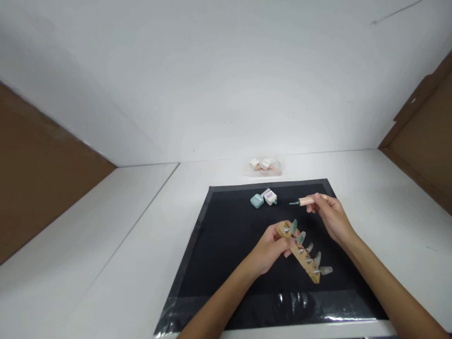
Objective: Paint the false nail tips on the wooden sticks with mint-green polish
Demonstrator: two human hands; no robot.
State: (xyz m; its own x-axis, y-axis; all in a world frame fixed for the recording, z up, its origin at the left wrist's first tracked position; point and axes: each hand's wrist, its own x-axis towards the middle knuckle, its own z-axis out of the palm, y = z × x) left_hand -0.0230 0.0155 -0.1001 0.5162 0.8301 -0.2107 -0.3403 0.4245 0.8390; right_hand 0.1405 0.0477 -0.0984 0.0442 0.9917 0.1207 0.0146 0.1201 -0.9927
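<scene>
My left hand (271, 248) is closed round the upper part of a wooden stand (306, 264), which tilts down to the right. Several nail tips stick out from metal holders along it. The upper two, a green tip (294, 227) and a partly green tip (301, 238), are coloured; the lower ones, such as a clear tip (326, 270), look transparent. Above and to the right, my right hand (328, 213) grips the pale pink handle of a brush (306, 201). Its green-wetted bristles point left, apart from the tips.
On the black mat (219, 245) lie a teal bottle (257, 201) and a white bottle (270, 197) with green at its mouth. Behind the mat, a clear tray (275, 171) holds white-labelled bottles. Brown panels (35, 165) stand at both sides, with a white wall behind.
</scene>
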